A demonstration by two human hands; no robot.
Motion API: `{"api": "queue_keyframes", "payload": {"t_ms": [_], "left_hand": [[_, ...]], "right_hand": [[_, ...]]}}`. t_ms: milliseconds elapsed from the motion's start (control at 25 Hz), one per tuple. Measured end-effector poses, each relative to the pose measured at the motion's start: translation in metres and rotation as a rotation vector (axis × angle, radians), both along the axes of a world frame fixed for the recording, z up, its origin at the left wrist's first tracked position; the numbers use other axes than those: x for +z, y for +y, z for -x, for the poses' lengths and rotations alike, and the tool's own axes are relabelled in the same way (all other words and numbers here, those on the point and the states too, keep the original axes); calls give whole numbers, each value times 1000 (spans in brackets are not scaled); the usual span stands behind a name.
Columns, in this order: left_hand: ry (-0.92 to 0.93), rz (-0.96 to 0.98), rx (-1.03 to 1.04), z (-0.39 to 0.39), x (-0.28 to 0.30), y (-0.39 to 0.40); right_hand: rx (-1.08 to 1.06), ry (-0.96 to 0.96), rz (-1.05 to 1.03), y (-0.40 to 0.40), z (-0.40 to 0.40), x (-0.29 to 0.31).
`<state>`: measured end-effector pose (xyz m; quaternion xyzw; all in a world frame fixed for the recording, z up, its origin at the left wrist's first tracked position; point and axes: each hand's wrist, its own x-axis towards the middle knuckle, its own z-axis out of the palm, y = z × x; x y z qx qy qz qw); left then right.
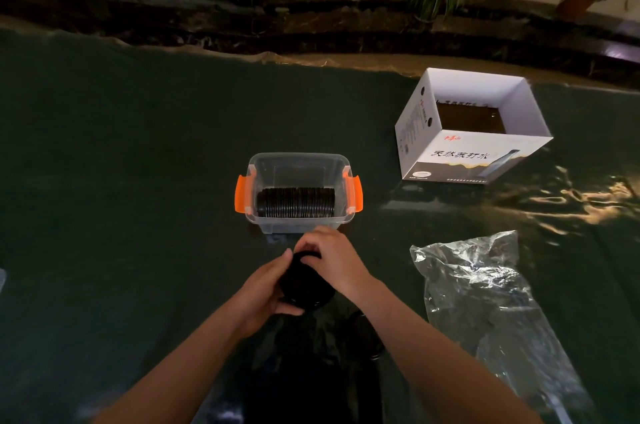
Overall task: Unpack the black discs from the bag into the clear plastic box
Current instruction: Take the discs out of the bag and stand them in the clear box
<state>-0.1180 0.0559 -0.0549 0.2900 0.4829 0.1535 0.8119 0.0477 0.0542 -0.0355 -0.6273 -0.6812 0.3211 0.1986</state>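
Right now a short stack of black discs [304, 280] sits clasped between both hands, left hand [265, 288] curled under it, right hand [332, 259] curled over. Just ahead of the fingertips stands the clear plastic box [298, 195], its row of discs lying left-to-right; the crumpled bag [485, 292] lies rightward.

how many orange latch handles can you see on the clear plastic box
2. One orange latch handle is on the left end of the clear plastic box, the other on its right end. None seem hidden.
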Motion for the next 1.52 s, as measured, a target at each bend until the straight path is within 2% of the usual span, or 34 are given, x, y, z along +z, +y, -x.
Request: {"api": "queue_keyframes", "payload": {"t_ms": [80, 200, 320, 360, 400, 480, 600, 720, 920, 1040, 1120, 1160, 1240, 1360, 1440, 1520], "left_hand": [[-15, -46, -23, -1, 3, 0], [61, -112, -82, -1, -3, -1], [158, -113, -28, 0, -11, -1], [188, -103, 1, 1, -14, -1], [216, -100, 15, 2, -17, -1], [250, -108, 4, 4, -21, -2], [272, -117, 1, 0, -22, -4], [279, -124, 16, -6, -23, -6], [303, -94, 53, -12, -28, -9], [323, -78, 61, -13, -32, -10], [328, -67, 61, -15, -33, -12], [327, -64, 61, -16, -32, -12], [321, -62, 63, -17, -30, -11], [292, -60, 56, -19, -26, -10], [263, -57, 44, -23, -22, -10], [210, -42, 51, -28, -17, -12]], "right_hand": [[-6, -20, -11, -2, 1, -3], [-28, 29, 44, -8, 2, -8], [-292, 274, 164, -17, -14, -17], [-387, 266, 197, -23, -25, -24], [-413, 145, 224, -31, -38, -36], [-298, -180, 374, -57, -64, -62], [-123, -268, 630, -92, -81, -89], [-60, -358, 598, -103, -74, -89], [8, -671, 498, -125, -42, -93], [-49, -669, 436, -141, -33, -100], [-148, -546, 465, -132, -34, -96], [-259, -415, 493, -123, -38, -90], [-525, 6, 509, -98, -51, -69], [-777, 719, 364, -64, -63, -22], [-782, 1056, 301, -50, -59, 2], [-722, 1139, 264, -42, -44, 11]]}}
